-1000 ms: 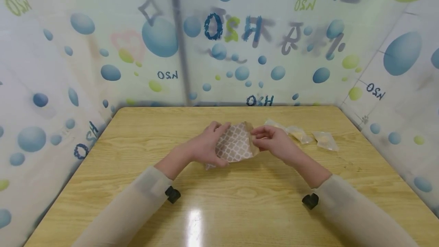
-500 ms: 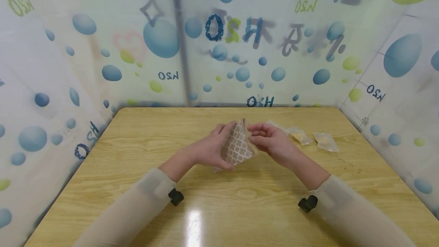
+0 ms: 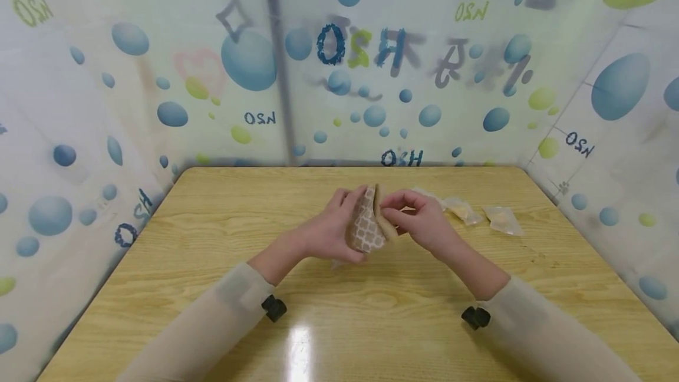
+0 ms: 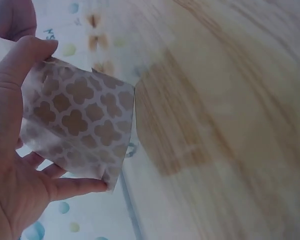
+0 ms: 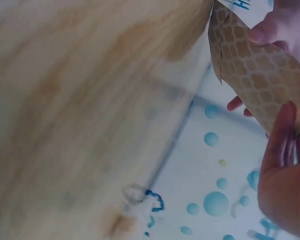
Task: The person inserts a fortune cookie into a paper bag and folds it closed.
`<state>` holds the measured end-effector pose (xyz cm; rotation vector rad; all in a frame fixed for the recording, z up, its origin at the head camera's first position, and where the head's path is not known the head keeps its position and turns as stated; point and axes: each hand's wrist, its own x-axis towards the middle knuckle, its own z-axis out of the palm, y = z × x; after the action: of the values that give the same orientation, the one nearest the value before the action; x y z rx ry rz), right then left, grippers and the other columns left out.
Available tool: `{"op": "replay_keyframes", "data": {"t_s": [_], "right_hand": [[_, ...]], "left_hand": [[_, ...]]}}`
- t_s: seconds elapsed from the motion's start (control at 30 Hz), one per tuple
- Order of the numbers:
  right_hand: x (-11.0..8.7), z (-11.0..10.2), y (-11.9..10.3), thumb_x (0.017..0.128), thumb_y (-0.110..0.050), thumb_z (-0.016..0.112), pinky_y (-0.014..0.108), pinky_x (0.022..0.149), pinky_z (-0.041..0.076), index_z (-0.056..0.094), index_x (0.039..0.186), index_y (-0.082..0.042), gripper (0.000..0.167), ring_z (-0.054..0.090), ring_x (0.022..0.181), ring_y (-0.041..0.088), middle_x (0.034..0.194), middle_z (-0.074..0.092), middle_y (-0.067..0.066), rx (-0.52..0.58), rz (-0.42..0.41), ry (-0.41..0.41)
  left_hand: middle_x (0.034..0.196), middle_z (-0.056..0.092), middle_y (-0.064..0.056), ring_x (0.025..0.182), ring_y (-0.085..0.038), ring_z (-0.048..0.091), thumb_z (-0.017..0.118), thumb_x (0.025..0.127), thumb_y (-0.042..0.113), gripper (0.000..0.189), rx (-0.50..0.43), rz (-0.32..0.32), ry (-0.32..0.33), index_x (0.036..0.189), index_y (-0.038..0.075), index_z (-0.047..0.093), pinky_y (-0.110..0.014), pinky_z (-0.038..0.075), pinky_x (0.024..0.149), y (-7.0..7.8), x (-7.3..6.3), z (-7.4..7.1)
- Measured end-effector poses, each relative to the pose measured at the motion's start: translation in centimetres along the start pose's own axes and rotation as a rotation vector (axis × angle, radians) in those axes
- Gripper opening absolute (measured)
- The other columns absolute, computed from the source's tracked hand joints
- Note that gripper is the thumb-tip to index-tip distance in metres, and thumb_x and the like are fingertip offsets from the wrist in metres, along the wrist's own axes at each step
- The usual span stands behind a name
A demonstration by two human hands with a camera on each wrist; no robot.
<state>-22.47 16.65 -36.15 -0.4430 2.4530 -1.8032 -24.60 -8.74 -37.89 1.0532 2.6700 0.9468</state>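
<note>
A small paper bag (image 3: 367,226), brown with a white lattice print, is held a little above the middle of the table. My left hand (image 3: 331,230) grips it across its body, thumb on the near side and fingers on the far side. My right hand (image 3: 421,220) pinches the bag's brown mouth edge, which faces right and gapes slightly. In the left wrist view the bag (image 4: 80,117) lies between thumb and spread fingers. The right wrist view shows the right thumb against the bag (image 5: 260,70). What is inside the bag is hidden.
Several small clear packets with yellowish contents lie at the back right: one packet (image 3: 503,220) apart, another packet (image 3: 462,211) beside one partly behind my right hand. The wooden table (image 3: 339,323) meets a bubble-printed curtain (image 3: 339,134) at its back edge.
My left hand has moved slightly right and turned the bag, so its printed face looks narrower and its mouth gapes. My right hand has stayed at the mouth edge.
</note>
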Motion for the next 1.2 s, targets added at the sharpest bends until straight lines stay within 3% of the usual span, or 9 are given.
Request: {"op": "replay_keyframes", "data": {"t_s": [0.17,0.27,0.53,0.63,0.87,1.0,1.07,1.13,1.2], "right_hand": [[-0.4,-0.8,-0.8,0.106,-0.01,0.065,0.043,0.074,0.067,0.08,0.12,-0.008,0.02,0.073,0.079,0.018,0.122,0.077,0.016,-0.257,-0.032,0.056],[-0.4,-1.0,-1.0,0.107,-0.013,0.065,0.042,0.075,0.067,0.08,0.119,-0.01,0.019,0.073,0.083,0.021,0.122,0.076,0.015,-0.297,-0.01,0.066],[-0.3,-0.2,-0.6,0.104,-0.037,0.077,0.044,0.089,0.063,0.087,0.111,-0.015,0.025,0.064,0.122,0.03,0.132,0.07,0.009,-0.396,-0.038,0.047],[-0.2,0.3,-0.4,0.104,-0.034,0.077,0.039,0.088,0.061,0.086,0.112,-0.012,0.025,0.061,0.122,0.029,0.136,0.07,0.011,-0.366,-0.041,0.021],[-0.4,1.2,-0.3,0.107,-0.021,0.073,0.038,0.094,0.058,0.083,0.121,-0.008,0.022,0.06,0.124,0.034,0.144,0.064,0.017,-0.101,-0.035,-0.162],[-0.6,1.1,-0.9,0.111,-0.026,0.067,0.041,0.099,0.057,0.082,0.126,-0.012,0.026,0.059,0.13,0.035,0.149,0.063,0.017,-0.102,-0.046,-0.201],[-0.6,0.9,-1.1,0.112,-0.028,0.064,0.037,0.094,0.058,0.08,0.131,-0.013,0.029,0.065,0.122,0.028,0.146,0.067,0.015,-0.16,-0.059,-0.153],[-0.6,0.6,-1.3,0.113,-0.025,0.063,0.032,0.078,0.057,0.079,0.134,-0.013,0.029,0.068,0.093,0.02,0.134,0.075,0.015,-0.245,-0.067,-0.08],[-0.6,0.2,-1.4,0.112,-0.019,0.063,0.029,0.062,0.052,0.078,0.137,-0.012,0.03,0.059,0.067,0.015,0.125,0.079,0.015,-0.327,-0.069,-0.014]], "left_hand": [[0.157,0.032,-0.019,0.136,-0.03,0.05,0.097,0.075,0.029,0.133,0.058,-0.007,0.041,0.176,0.014,0.012,-0.048,0.052,0.117,-0.2,-0.5,-0.4],[0.158,0.033,-0.019,0.137,-0.031,0.05,0.098,0.075,0.028,0.13,0.055,-0.006,0.049,0.175,0.013,0.016,-0.049,0.052,0.118,-0.1,-0.6,-0.4],[0.165,0.029,-0.021,0.141,-0.036,0.051,0.101,0.073,0.032,0.139,0.095,-0.067,0.088,0.177,0.017,0.01,-0.05,0.051,0.119,0.0,-0.7,0.0],[0.165,0.029,-0.021,0.14,-0.036,0.052,0.101,0.074,0.031,0.139,0.094,-0.067,0.1,0.177,0.018,0.009,-0.051,0.052,0.118,0.1,-0.7,0.1],[0.162,0.034,-0.022,0.139,-0.036,0.049,0.098,0.077,0.033,0.131,0.104,-0.039,0.075,0.175,0.011,0.014,-0.053,0.053,0.115,-0.1,-0.3,0.2],[0.161,0.035,-0.019,0.14,-0.034,0.046,0.097,0.077,0.029,0.126,0.048,-0.048,0.07,0.173,0.013,0.018,-0.053,0.051,0.116,-0.6,-0.4,0.1],[0.159,0.036,-0.018,0.14,-0.033,0.045,0.097,0.077,0.027,0.125,0.026,-0.045,0.078,0.173,0.013,0.019,-0.053,0.05,0.117,-0.9,-0.6,0.1],[0.157,0.036,-0.018,0.139,-0.033,0.045,0.096,0.077,0.025,0.121,0.016,-0.031,0.083,0.171,0.014,0.021,-0.052,0.05,0.117,-1.1,-0.7,-0.1],[0.154,0.038,-0.017,0.136,-0.032,0.046,0.094,0.079,0.024,0.114,0.01,-0.011,0.086,0.168,0.015,0.025,-0.052,0.051,0.115,-1.2,-0.9,-0.2]]}}
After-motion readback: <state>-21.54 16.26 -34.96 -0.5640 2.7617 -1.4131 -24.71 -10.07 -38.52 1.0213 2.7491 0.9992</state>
